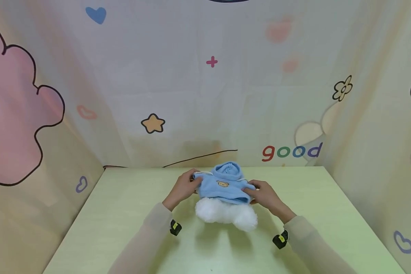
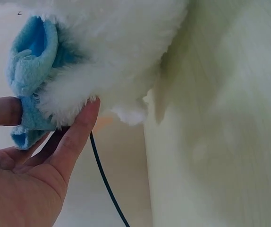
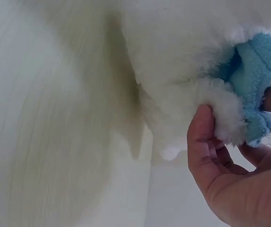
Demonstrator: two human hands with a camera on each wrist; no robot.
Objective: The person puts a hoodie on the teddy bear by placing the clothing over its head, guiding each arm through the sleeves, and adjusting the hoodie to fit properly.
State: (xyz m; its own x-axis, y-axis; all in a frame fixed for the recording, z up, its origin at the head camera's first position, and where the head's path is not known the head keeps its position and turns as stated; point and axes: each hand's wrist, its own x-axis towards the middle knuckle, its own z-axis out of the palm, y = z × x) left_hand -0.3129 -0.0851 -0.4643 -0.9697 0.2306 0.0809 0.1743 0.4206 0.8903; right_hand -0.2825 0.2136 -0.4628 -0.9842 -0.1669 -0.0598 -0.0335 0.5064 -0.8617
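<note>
A white plush toy (image 1: 226, 215) in a light blue hoodie (image 1: 222, 186) with a small bear patch lies on the pale green table (image 1: 123, 213), hood away from me. My left hand (image 1: 183, 186) grips the hoodie's left sleeve; in the left wrist view my left hand (image 2: 29, 156) pinches blue fleece (image 2: 29, 71) beside white fur (image 2: 107, 56). My right hand (image 1: 265, 194) grips the right side of the hoodie; in the right wrist view my right hand (image 3: 234, 161) pinches white fur (image 3: 182, 71) and the blue sleeve (image 3: 256, 80).
Cartoon-printed fabric walls (image 1: 209, 87) close in the table on the left, back and right. Small black wrist cameras (image 1: 175, 227) hang under both forearms. A thin dark cable (image 2: 105, 179) runs below the toy in the left wrist view.
</note>
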